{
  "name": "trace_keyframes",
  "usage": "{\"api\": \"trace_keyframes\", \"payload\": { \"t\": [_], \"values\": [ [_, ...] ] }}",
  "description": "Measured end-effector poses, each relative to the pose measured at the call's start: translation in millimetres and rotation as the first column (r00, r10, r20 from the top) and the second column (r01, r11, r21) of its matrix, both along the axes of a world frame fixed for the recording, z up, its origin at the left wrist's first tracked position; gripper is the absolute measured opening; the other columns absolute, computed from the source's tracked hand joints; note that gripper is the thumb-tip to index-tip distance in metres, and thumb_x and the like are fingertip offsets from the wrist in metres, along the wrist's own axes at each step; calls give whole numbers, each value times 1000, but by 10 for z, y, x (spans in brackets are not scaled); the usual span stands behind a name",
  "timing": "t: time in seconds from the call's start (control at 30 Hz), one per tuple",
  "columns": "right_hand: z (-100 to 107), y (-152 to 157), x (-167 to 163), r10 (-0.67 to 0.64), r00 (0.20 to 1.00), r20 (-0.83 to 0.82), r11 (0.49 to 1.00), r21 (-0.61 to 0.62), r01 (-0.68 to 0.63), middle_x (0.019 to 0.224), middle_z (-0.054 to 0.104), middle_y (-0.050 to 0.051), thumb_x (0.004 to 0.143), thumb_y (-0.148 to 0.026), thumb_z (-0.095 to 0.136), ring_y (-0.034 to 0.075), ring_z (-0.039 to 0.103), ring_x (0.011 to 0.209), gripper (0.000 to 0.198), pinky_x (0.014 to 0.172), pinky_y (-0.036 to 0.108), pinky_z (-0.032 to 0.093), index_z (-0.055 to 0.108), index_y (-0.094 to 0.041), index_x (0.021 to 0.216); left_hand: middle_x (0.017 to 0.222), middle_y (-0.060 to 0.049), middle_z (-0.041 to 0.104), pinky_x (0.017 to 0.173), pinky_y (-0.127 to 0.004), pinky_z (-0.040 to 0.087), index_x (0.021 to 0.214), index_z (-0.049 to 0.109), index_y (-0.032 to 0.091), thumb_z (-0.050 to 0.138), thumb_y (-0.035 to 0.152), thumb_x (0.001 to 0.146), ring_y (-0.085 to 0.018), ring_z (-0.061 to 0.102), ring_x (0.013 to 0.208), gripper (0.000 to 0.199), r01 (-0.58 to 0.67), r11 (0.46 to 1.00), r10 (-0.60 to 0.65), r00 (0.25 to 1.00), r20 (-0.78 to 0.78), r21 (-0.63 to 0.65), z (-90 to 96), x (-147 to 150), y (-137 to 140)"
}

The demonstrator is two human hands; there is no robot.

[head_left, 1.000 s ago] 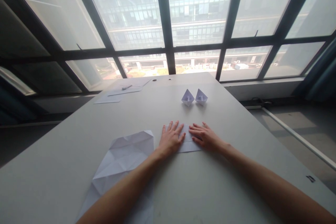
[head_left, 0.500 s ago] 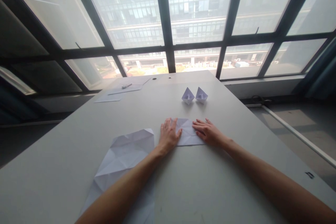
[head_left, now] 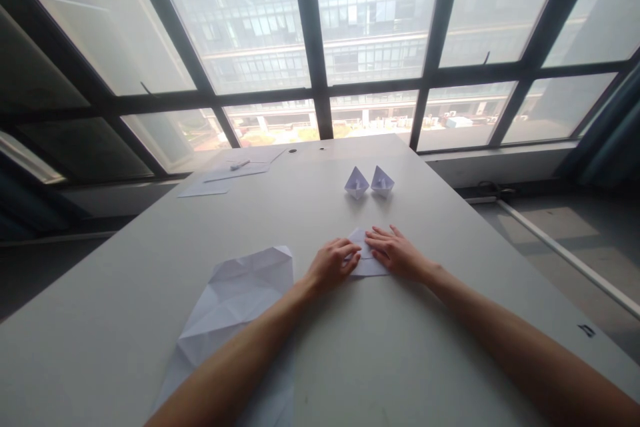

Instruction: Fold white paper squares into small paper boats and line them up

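Observation:
A small folded sheet of white paper [head_left: 369, 267] lies in front of me on the table, with creases across it. My left hand [head_left: 334, 260] has its fingers bent over the left side of this paper, which is folded inward under them; thumb and fingers close on the flap. On the right side, my right hand [head_left: 397, 252] rests flat with fingers stretched out, pressing the paper down. The hands hide both side edges. Just beyond stand two small white paper boats [head_left: 357, 184], side by side and upright.
A large creased sheet of white paper [head_left: 235, 297] lies beneath and beside my left forearm. At the far left of the white table [head_left: 430, 347] are more flat sheets [head_left: 205, 187] with a small whitish object [head_left: 240, 165] on top. Windows rise behind the far edge.
My left hand has moved right and its fingers have curled, bringing the paper's left side over toward the middle. The right hand stays flat in place.

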State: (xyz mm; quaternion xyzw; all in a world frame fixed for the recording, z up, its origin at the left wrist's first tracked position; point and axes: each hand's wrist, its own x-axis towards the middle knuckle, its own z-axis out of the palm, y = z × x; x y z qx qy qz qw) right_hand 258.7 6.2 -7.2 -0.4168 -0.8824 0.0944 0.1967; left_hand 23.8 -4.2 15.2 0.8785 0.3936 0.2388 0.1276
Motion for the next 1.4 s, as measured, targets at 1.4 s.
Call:
{"api": "trace_keyframes", "payload": {
  "t": [1.4],
  "values": [
    [47, -17, -24, 43, 995, -91, 987, 159, -28, 122, 70, 3, 94, -11, 54, 22, 64, 112, 31, 102, 42, 42, 73, -29, 111, 150, -5, 46, 117, -45, 34, 136, 57, 28, 55, 16, 91, -25, 38, 142, 47, 157, 986, -144, 975, -170, 60, -184, -103, 134]
  ]
}}
